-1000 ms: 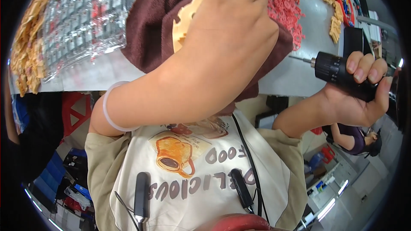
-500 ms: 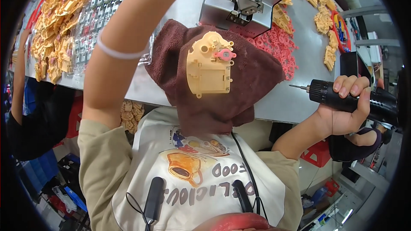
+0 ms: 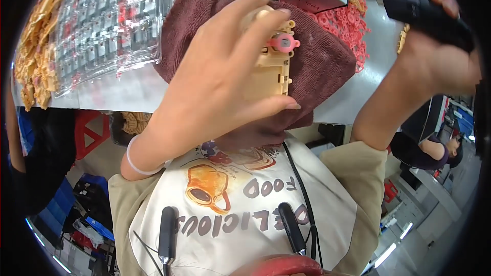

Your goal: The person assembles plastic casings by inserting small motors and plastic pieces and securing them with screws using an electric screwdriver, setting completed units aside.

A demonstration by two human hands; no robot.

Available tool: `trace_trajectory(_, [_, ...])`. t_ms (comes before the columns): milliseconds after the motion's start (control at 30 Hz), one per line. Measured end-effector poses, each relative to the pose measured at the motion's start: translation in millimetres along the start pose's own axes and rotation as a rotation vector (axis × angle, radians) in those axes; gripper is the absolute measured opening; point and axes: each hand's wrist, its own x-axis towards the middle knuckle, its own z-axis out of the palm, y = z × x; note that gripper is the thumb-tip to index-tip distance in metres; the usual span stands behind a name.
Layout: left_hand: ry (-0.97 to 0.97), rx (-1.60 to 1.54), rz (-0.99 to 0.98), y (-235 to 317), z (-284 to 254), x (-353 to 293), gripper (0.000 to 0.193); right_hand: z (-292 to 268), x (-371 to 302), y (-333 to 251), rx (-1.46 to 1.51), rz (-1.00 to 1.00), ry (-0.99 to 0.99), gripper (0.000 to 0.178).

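Observation:
My left hand point(image 3: 220, 66) is laid over a pale yellow plastic housing point(image 3: 273, 74), its thumb at the near edge and its fingers across the far end. A pink cap piece with a small grey centre point(image 3: 284, 43) sits on the housing near its right edge. Much of the housing's left side is hidden under the hand. Beneath it a maroon towel point(image 3: 327, 56) is spread over the table edge. Off to the right, my right hand point(image 3: 434, 46) is closed round a black electric screwdriver point(image 3: 409, 10), whose bit points left toward a metal box.
The dark metal box point(image 3: 307, 2), with a bracket on its front, stands beyond the towel. Pink ring-shaped parts point(image 3: 348, 30) are heaped beside it. A clear tray of small metal parts point(image 3: 112, 20) lies left, past it piled yellow parts point(image 3: 36, 61). Another person point(image 3: 434, 151) is at far right.
My left hand has come down from the metal box onto the yellow housing. My right hand has lifted the screwdriver farther up and away. The view has shifted.

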Motion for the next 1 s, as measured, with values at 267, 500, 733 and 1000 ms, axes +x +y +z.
trace_trajectory(267, [-0.088, -0.276, 0.157, -24.8, 8.7, 14.6, 0.068, 50.0, 1.1, 47.7, -0.115, 0.072, -0.026, 0.012])
trace_trajectory(500, [-0.123, -0.351, 0.191, -29.1, 13.7, 20.8, 0.073, 24.1, 16.3, 52.4, -0.147, 0.117, -0.051, 0.012])
trace_trajectory(733, [-0.13, -0.385, 0.165, -28.0, 12.9, 24.4, 0.072, -11.7, 31.5, 55.5, -0.157, 0.141, -0.06, 0.012])
trace_trajectory(1000, [-0.02, -0.387, 0.137, -25.3, 22.1, 18.7, 0.045, 30.7, 2.4, 48.1, -0.157, 0.126, -0.05, 0.012])
